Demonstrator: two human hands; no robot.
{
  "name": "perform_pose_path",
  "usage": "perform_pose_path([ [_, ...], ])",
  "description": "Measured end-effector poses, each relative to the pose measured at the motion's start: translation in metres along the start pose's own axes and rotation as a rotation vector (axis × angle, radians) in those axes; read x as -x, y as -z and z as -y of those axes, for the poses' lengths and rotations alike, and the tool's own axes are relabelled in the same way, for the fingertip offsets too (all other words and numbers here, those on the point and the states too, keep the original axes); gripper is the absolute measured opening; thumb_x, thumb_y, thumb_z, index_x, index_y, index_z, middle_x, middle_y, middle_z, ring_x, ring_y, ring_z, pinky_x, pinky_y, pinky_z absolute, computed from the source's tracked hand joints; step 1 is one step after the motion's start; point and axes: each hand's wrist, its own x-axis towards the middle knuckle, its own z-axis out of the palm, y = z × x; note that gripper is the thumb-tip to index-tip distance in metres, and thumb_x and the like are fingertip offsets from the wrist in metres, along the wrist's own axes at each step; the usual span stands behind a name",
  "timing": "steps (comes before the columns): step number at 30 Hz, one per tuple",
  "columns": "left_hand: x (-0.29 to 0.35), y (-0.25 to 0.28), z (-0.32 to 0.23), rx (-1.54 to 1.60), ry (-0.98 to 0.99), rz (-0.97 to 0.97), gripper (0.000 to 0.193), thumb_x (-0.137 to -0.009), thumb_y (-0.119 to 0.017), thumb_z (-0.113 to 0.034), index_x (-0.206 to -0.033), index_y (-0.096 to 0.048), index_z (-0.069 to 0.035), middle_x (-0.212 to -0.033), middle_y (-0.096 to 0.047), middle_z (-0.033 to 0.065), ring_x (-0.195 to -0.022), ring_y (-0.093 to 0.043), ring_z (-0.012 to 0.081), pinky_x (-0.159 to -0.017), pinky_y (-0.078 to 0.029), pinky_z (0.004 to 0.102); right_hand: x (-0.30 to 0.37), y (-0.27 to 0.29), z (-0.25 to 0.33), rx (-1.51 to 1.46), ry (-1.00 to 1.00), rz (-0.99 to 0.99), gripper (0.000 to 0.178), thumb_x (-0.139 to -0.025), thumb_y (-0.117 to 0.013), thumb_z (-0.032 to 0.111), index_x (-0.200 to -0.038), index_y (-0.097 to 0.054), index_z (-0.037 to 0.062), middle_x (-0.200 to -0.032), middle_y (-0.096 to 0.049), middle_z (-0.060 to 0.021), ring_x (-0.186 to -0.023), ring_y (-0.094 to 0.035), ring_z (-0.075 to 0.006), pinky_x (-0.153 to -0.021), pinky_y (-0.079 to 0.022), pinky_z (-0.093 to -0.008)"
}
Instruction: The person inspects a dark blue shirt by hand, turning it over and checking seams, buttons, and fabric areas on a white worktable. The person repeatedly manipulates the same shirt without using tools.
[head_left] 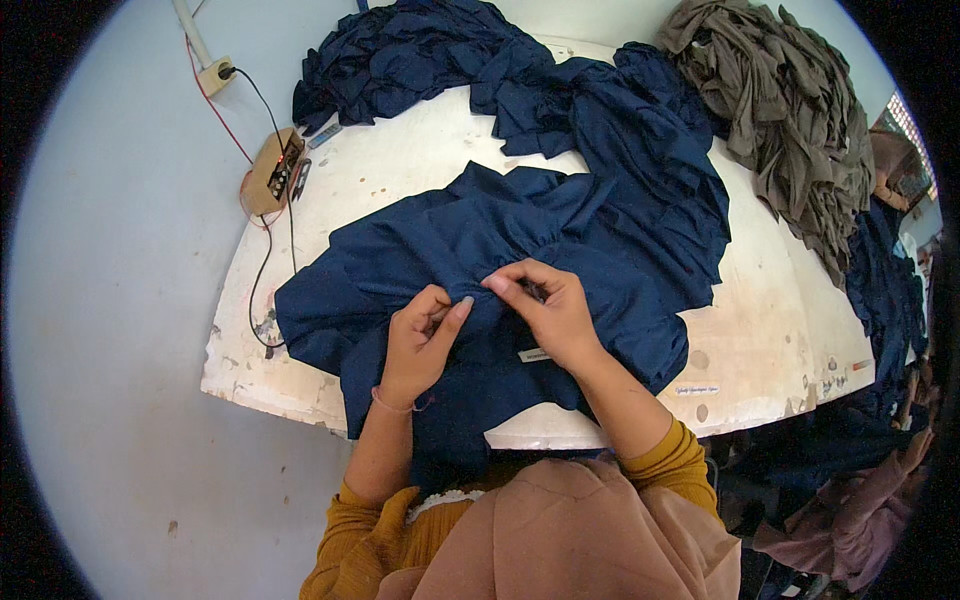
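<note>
A navy blue garment (420,240) lies in loose folds over the table in front of me, with gathered cloth near its middle. Its lower part hangs over the near edge. My left hand (420,345) is closed, thumb against curled fingers, pinching the navy cloth. Just to its right, my right hand (555,310) pinches the same garment between thumb and forefinger at the gathers. The two pinches sit close together. A small pale label (533,355) shows on the cloth below my right hand. Any small thing between the fingertips is hidden.
More navy cloth (420,50) is heaped along the far side, joining the folds at right. A grey-brown cloth pile (780,110) fills the far right. Left, a wired box (272,175) sits by the worn white table's edge (250,385). Another person's sleeve (850,510) shows lower right.
</note>
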Motion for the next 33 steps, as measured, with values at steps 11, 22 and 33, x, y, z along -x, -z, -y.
perform_pose_path([
  [11, 0.009, -0.006, -0.005, 0.026, 0.056, 0.023, 0.022, -0.098, -0.064, -0.011, -0.080, -0.052, -0.005, -0.064, -0.042, -0.0081, -0.061, -0.035, 0.0005, -0.052, -0.027, 0.0206, 0.008, 0.018, -0.003, 0.024, 0.212, 0.221, 0.016, -0.103, -0.052, 0.017, -0.092, -0.054, 0.0049, -0.076, -0.059, -0.0028, -0.063, -0.050, -0.0095, -0.058, -0.041, -0.0259],
  [22, 0.009, -0.023, -0.054, -0.539, -0.626, -0.202, 0.018, -0.082, -0.075, -0.005, -0.090, -0.058, -0.009, -0.114, -0.065, 0.0061, -0.104, -0.060, 0.0229, -0.093, -0.041, 0.0356, 0.012, 0.025, 0.024, 0.220, 0.496, 0.065, 0.005, -0.090, -0.068, 0.008, -0.092, -0.068, 0.0032, -0.078, -0.060, -0.0035, -0.064, -0.050, -0.0107, -0.059, -0.039, -0.0244],
  [33, 0.001, -0.016, -0.052, -0.377, -0.340, 0.120, 0.042, -0.083, -0.065, 0.007, -0.122, -0.068, -0.006, -0.122, -0.067, 0.0107, -0.110, -0.066, 0.0253, -0.094, -0.053, 0.0332, 0.019, 0.038, 0.037, 0.345, 0.254, 0.003, 0.023, -0.092, -0.067, 0.018, -0.110, -0.060, 0.0049, -0.084, -0.063, -0.0106, -0.067, -0.057, -0.0200, -0.063, -0.045, -0.0303],
])
